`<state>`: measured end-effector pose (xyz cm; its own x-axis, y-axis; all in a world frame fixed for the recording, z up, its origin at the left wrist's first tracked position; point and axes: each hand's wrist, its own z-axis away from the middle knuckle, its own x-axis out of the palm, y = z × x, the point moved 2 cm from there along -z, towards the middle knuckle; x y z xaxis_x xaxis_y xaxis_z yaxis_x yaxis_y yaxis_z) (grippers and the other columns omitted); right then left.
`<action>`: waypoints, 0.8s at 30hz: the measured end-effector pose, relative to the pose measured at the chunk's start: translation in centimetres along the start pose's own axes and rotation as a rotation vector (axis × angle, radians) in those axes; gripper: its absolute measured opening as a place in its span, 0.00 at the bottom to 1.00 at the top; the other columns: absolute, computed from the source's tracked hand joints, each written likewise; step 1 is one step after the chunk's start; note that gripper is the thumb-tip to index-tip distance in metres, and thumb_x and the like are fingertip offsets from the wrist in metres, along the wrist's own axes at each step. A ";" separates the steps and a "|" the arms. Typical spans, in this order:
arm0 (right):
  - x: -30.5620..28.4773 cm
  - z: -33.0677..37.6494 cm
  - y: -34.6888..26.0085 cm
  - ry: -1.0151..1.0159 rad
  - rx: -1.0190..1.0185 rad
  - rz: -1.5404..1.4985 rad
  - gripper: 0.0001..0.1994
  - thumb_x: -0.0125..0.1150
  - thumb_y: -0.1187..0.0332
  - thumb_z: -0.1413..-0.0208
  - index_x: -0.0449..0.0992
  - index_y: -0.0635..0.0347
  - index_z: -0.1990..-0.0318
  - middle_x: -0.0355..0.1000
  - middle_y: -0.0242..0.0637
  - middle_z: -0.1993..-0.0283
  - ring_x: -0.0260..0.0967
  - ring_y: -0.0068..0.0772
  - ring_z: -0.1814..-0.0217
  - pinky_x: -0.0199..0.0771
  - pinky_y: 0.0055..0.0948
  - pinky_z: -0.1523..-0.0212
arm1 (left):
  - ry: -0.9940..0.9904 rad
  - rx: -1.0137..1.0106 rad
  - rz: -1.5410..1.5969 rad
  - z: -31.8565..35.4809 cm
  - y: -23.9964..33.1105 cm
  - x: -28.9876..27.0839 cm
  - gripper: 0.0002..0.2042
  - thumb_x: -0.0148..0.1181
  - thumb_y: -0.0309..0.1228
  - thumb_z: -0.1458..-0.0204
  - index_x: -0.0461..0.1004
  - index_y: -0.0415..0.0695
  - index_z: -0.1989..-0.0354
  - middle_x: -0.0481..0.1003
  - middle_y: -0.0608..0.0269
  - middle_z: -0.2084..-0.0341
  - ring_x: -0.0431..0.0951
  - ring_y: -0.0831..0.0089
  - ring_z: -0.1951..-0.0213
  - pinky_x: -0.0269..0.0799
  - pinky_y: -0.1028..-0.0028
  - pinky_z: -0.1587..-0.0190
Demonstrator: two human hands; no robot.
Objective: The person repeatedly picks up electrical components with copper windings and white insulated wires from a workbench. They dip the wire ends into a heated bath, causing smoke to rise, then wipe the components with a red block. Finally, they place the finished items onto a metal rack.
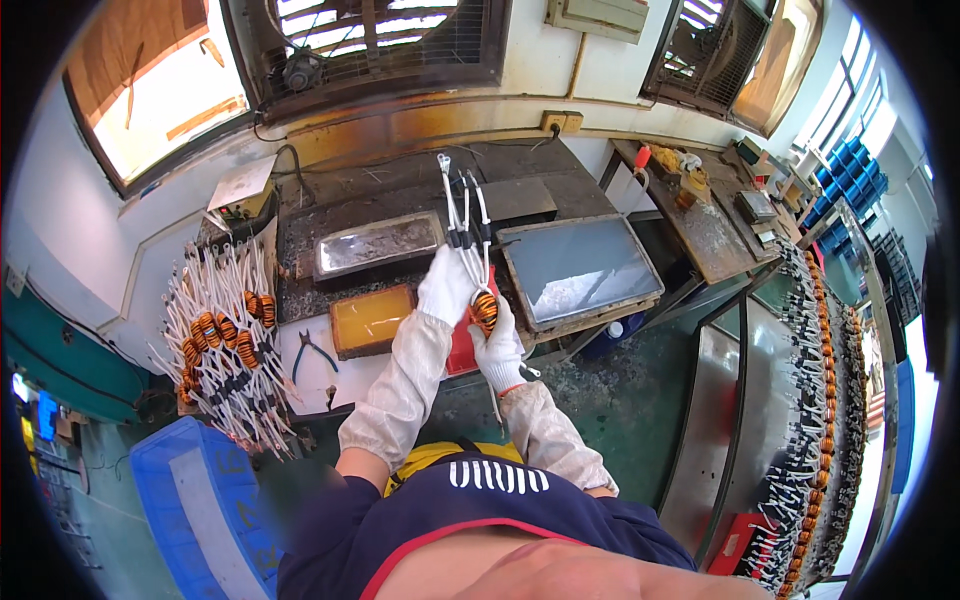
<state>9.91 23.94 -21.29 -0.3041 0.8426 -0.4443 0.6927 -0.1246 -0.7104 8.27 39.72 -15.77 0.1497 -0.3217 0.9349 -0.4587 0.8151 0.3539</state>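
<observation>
Both my hands wear white gloves, with pale sleeves over the forearms. My right hand [500,352] is closed round a copper-wound ring coil [484,312]. White-sleeved wire leads [481,205] rise from the coil, with black bands partway up and bare lug-like ends at the top. Closed on these leads, just above the coil, is my left hand [447,288]; its fingertips are partly hidden. Beneath my hands a red object [461,350] shows in part. Left of my left forearm lies a shallow tray of amber liquid or resin [370,338], and behind it a rectangular pan with a silvery surface [375,248].
Many similar coils with white leads [215,340] are heaped at the left, beside pliers [313,355]. A large grey-surfaced tray [578,272] stands right of my hands. A blue bin [200,510] is at lower left. A rack of coils [815,400] lines the right.
</observation>
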 end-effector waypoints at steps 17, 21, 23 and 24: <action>0.0 -0.1 -0.4 -0.017 0.042 0.003 0.39 0.65 0.75 0.47 0.50 0.66 0.30 0.59 0.53 0.35 0.62 0.52 0.35 0.64 0.39 0.36 | -0.054 1.239 -1.928 7.6 1.0 8.9 0.28 0.59 0.26 0.51 0.64 0.35 0.38 0.62 0.40 0.38 0.68 0.50 0.41 0.61 0.54 0.36; 0.0 -0.3 -0.5 -0.038 0.061 -0.062 0.39 0.65 0.76 0.48 0.51 0.64 0.30 0.60 0.53 0.36 0.61 0.51 0.34 0.62 0.41 0.35 | -0.430 1.015 -2.585 4.6 0.0 3.3 0.29 0.55 0.30 0.51 0.65 0.44 0.36 0.63 0.54 0.35 0.60 0.56 0.32 0.55 0.56 0.29; 0.1 -0.4 -0.6 -0.009 0.050 -0.029 0.38 0.64 0.75 0.48 0.51 0.64 0.30 0.61 0.53 0.37 0.63 0.51 0.36 0.64 0.41 0.36 | -0.393 1.094 -2.556 4.8 -0.2 3.1 0.29 0.53 0.31 0.49 0.64 0.45 0.35 0.62 0.56 0.35 0.59 0.58 0.32 0.54 0.57 0.28; -0.1 -0.3 -0.8 -0.002 0.047 -0.005 0.38 0.64 0.75 0.47 0.52 0.64 0.31 0.62 0.53 0.38 0.64 0.51 0.36 0.65 0.41 0.37 | -0.376 1.136 -2.539 4.8 -0.1 3.5 0.28 0.51 0.31 0.48 0.64 0.46 0.35 0.62 0.58 0.34 0.58 0.60 0.31 0.53 0.57 0.28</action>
<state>9.60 24.12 -20.53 -0.3087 0.8424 -0.4416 0.6598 -0.1447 -0.7373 4.68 36.16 -12.65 0.6759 0.1950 -0.7107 0.1228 -0.9807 -0.1524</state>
